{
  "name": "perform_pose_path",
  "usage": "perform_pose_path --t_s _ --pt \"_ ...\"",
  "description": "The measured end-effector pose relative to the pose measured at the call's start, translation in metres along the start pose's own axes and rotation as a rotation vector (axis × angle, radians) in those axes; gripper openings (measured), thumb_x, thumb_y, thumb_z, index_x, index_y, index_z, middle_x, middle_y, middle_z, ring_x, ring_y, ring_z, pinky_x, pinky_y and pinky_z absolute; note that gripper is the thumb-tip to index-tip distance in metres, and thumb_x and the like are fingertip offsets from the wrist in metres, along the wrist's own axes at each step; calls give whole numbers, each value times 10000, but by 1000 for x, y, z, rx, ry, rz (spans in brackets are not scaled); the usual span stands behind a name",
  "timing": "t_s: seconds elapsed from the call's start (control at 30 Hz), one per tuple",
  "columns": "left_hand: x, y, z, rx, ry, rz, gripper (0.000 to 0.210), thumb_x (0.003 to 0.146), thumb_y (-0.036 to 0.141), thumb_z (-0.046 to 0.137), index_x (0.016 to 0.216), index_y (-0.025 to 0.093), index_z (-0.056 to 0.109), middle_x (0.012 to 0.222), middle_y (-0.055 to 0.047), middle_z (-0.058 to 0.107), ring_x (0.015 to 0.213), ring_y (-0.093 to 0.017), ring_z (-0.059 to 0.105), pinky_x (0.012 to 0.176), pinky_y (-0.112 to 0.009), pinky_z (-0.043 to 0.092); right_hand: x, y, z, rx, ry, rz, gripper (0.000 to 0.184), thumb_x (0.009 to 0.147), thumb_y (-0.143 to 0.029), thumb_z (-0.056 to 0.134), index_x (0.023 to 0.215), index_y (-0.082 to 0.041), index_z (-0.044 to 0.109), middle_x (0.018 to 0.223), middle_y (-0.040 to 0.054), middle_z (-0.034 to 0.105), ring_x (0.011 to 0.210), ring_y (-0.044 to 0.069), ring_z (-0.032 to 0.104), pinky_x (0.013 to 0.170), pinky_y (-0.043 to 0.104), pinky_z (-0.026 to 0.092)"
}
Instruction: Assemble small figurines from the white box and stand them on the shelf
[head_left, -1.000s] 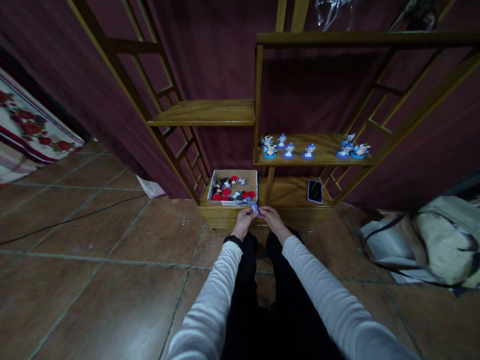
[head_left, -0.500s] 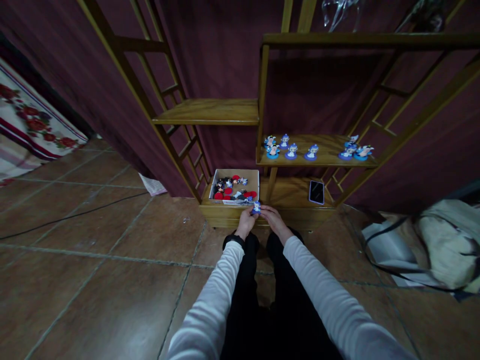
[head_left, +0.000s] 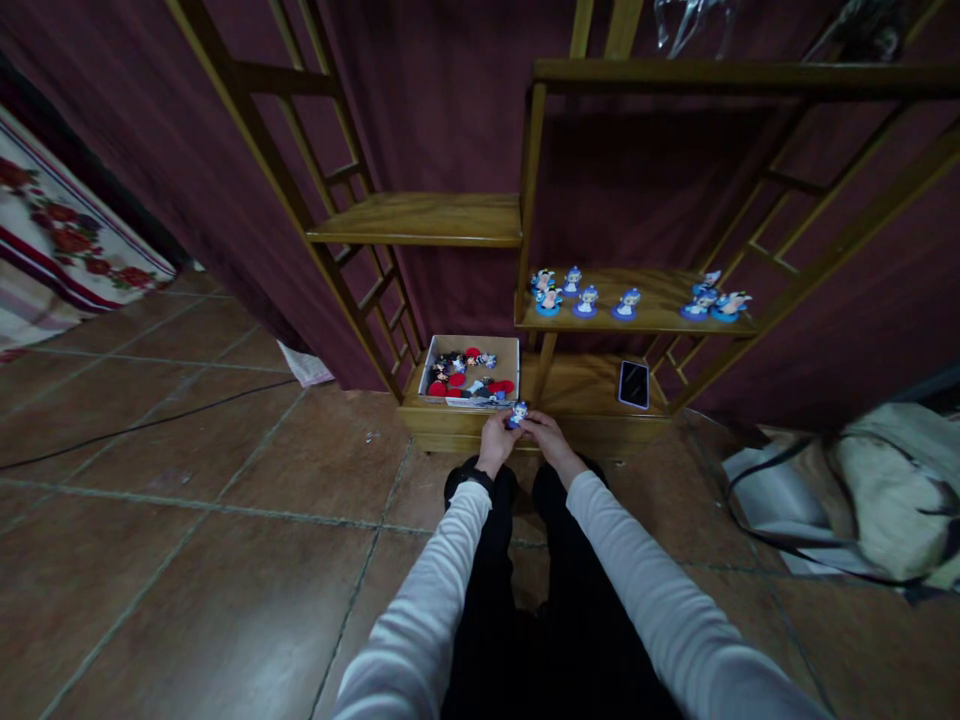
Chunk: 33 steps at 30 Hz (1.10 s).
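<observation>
A small purple-and-white figurine (head_left: 518,413) is held between my two hands, just in front of the shelf unit's lower edge. My left hand (head_left: 496,440) grips it from the left, and my right hand (head_left: 546,436) has its fingers closed on its right side. Right behind my hands, an open cardboard box (head_left: 507,358) holds several figurines, some with red round bases. On the middle shelf (head_left: 660,282) stand more figurines: blue ones at its left end, purple-and-white ones (head_left: 625,304) toward the middle, and a cluster (head_left: 703,300) at the right end.
A phone (head_left: 634,385) lies on the lower board, right of the box. The wooden shelf post (head_left: 529,190) and the left shelf (head_left: 416,218) rise above. Bags (head_left: 892,490) rest on the floor at right. A black cable (head_left: 150,425) crosses the tiles at left.
The figurine has shifted slightly to the right and appears tilted in my fingers. Both hands still hold it, and the view has moved a little.
</observation>
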<state>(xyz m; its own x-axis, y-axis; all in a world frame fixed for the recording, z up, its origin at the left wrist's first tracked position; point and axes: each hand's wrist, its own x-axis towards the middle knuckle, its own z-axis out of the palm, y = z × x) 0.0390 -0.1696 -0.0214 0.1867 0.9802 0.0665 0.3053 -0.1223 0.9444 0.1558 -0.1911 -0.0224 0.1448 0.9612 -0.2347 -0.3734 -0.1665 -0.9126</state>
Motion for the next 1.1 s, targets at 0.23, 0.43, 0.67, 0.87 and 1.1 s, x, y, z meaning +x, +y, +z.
perform_pose_path --t_s 0.23,0.43,0.67,0.87,1.1 --pt "-9 11 1 306 44 102 331 696 130 619 1027 131 618 985 -102 628 887 -183 591 844 -317 450 5 4 -5 -53 3 -28 269 501 -284 731 735 -179 651 666 -19 656 632 138 578 653 269 445" --pt "-14 13 4 426 -11 185 410 763 115 532 1172 140 518 1107 -135 584 1003 -202 570 900 -310 425 9 7 -9 -24 31 -81 254 499 -251 727 728 -176 647 694 -19 658 666 134 576 678 262 442" --pt "-25 27 1 675 -74 192 380 849 173 432 1228 149 429 1163 -156 538 976 -206 590 826 -297 452 7 5 -12 63 -25 -36 284 510 -214 723 779 -181 639 737 -20 661 683 118 574 689 249 428" --pt "-35 38 0 983 -118 210 415 888 206 361 1298 142 340 1095 -166 536 947 -210 590 764 -296 461 6 2 -11 137 6 -8 267 488 -155 716 736 -189 622 709 -36 650 668 105 564 683 235 428" --pt "-32 41 -4 1142 -157 345 500 869 107 324 1362 116 244 1065 -178 541 913 -210 587 759 -314 457 5 0 -13 154 -10 27 273 513 -154 708 760 -201 602 715 -40 649 700 122 584 701 259 454"
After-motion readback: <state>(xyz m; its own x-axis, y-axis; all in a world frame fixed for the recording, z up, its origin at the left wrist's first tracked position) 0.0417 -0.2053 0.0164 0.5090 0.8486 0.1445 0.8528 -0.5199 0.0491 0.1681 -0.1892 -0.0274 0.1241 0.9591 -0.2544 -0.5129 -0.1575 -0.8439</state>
